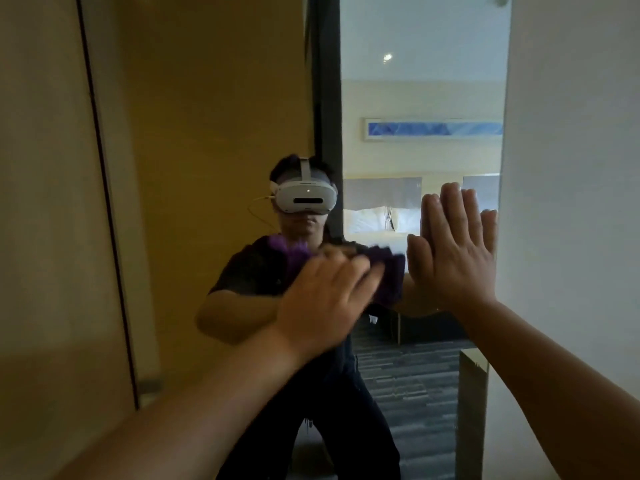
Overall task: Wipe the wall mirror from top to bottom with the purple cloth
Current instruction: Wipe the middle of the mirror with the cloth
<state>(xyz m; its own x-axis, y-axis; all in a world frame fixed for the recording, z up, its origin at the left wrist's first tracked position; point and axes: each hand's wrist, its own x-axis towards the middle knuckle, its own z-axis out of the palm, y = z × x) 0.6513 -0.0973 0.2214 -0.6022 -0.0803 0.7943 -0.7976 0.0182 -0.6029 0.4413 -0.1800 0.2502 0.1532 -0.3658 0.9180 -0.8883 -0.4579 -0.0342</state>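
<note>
Tall wall mirror [415, 98] fills the view, hard and slick, reflecting a bedroom. Left hand [325, 299] presses the purple cloth [384, 271] flat under blurred, extended fingers; soft and light, it looks best held under the palm. Right hand [453, 251] braces beside it, fingers straight against the glass.
</note>
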